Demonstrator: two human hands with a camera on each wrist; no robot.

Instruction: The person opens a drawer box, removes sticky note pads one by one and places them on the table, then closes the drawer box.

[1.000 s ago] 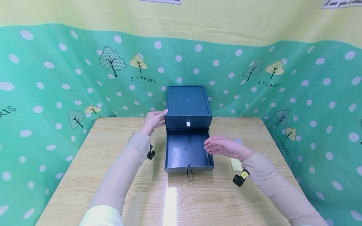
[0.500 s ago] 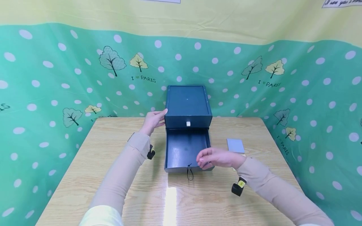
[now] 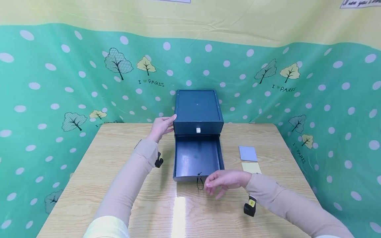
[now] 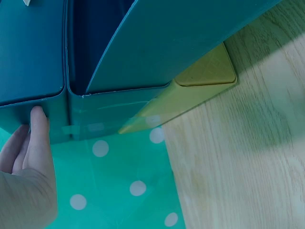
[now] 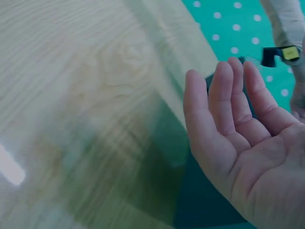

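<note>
A dark blue drawer cabinet (image 3: 196, 105) stands at the back middle of the table, its upper drawer closed, with a white knob (image 3: 198, 130). Below that, a drawer (image 3: 194, 157) is pulled out with nothing visible inside; a black cord loop (image 3: 200, 183) hangs from its front. My left hand (image 3: 161, 128) rests against the cabinet's left side, thumb near the top edge; in the left wrist view its fingers (image 4: 39, 138) touch the side wall. My right hand (image 3: 224, 181) hovers by the drawer's front right corner, fingers loosely bent, holding nothing.
A yellow lower section (image 4: 209, 71) of the cabinet shows in the left wrist view. Right of the drawer lie a light blue square pad (image 3: 247, 153) and a pale yellow one (image 3: 251, 167), seemingly paper. A polka-dot cloth (image 3: 190, 62) hangs around the wooden table (image 3: 143, 211).
My right hand has moved from above the drawer's right side towards the front, past the drawer's front edge. This uncovers the two pads. My left hand and the drawer have stayed put.
</note>
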